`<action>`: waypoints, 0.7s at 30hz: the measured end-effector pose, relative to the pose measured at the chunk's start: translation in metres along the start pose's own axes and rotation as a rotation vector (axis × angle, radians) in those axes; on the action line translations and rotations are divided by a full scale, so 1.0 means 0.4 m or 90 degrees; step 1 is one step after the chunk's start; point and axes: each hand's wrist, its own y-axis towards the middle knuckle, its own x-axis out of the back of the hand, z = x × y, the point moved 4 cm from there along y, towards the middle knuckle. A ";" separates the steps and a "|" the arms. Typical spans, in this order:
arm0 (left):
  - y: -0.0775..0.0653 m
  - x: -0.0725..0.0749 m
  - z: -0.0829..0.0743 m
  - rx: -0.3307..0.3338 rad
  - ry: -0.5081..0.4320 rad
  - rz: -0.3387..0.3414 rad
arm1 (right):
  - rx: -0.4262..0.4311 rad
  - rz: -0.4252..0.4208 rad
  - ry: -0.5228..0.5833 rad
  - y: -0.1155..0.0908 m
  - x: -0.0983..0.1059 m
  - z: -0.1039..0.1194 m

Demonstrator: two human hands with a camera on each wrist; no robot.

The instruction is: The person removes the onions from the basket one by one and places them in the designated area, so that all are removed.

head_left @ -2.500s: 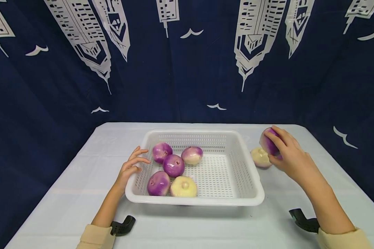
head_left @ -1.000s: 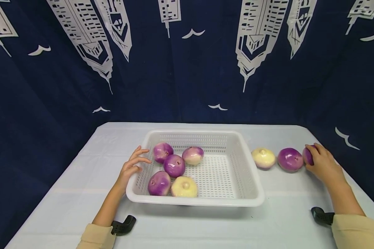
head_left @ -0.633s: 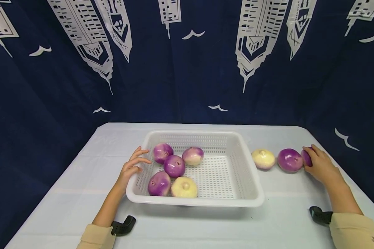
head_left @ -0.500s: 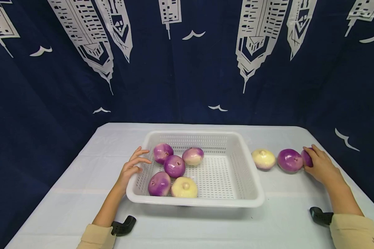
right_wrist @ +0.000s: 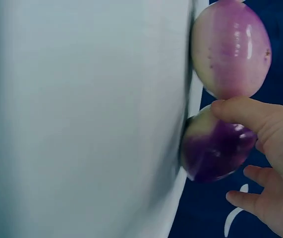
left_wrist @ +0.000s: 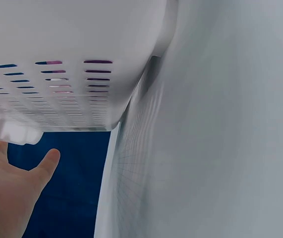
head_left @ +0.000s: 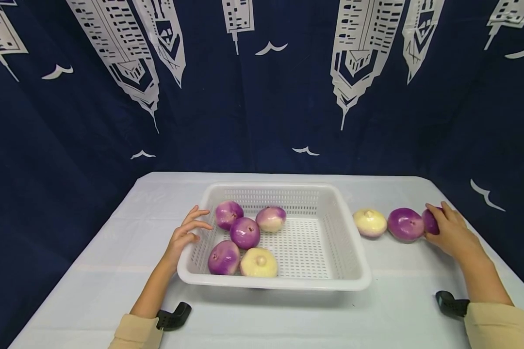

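A navy cloth printed with white buildings [head_left: 244, 109] is hanging at the far side, behind a white-covered desk [head_left: 262, 325]. A white rectangular plastic basket with slotted walls [head_left: 272, 283] is standing mid-desk. The person's left hand [head_left: 180, 240] is lying at its left rim, fingers spread and relaxed, holding nothing. On the right, the right hand [head_left: 456, 233] is gripping a glossy round purple bulb [head_left: 431, 223] between thumb and fingers, at the right end of a row. Just left of that, a larger purple bulb [head_left: 405, 224] is sitting, then a pale yellow bulb [head_left: 370, 223] beside the basket. Inside, toward the left, four purple-and-cream bulbs [head_left: 244, 232] and one near-side yellow bulb [head_left: 259, 262] are clustering.
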 end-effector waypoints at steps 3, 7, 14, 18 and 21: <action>0.001 0.001 -0.002 0.000 -0.002 0.002 | 0.009 -0.004 -0.001 -0.005 0.011 0.009; 0.003 0.001 -0.005 0.000 -0.007 0.002 | 0.020 -0.008 0.007 -0.012 0.029 0.024; 0.005 0.002 -0.009 -0.005 -0.014 0.003 | 0.054 -0.025 -0.022 -0.020 0.060 0.062; 0.003 0.001 -0.006 -0.005 -0.013 0.002 | 0.075 -0.039 -0.038 -0.027 0.077 0.092; 0.001 0.000 -0.004 -0.008 -0.011 0.003 | 0.077 -0.044 -0.049 -0.032 0.088 0.115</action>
